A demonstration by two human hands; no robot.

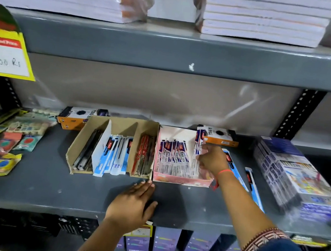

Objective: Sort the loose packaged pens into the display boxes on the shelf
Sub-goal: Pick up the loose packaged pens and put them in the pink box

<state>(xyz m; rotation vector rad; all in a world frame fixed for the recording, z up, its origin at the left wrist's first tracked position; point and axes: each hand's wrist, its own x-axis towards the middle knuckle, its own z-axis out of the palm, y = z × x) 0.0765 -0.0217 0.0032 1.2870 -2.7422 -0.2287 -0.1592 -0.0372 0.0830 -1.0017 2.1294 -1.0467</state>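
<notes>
A brown cardboard display box [76,151] with three compartments holds black, blue-white and red packaged pens. Right of it stands a pink display box [182,180] filled with white-and-blue packaged pens [171,158]. My right hand [212,159] is at the pink box's right side, gripping a bunch of those white-and-blue packs upright. My left hand [132,203] rests flat on the grey shelf [46,183], fingers near the front corner where the two boxes meet. Two loose blue packaged pens [253,184] lie on the shelf to the right of my right forearm.
Two orange-and-white boxes [76,117] sit behind the display boxes. A wrapped stack of boxed sets [298,176] stands at the right. Small packaged items [7,141] lie at the left. Notebook stacks [261,15] fill the shelf above. Purple boxes [165,242] are below.
</notes>
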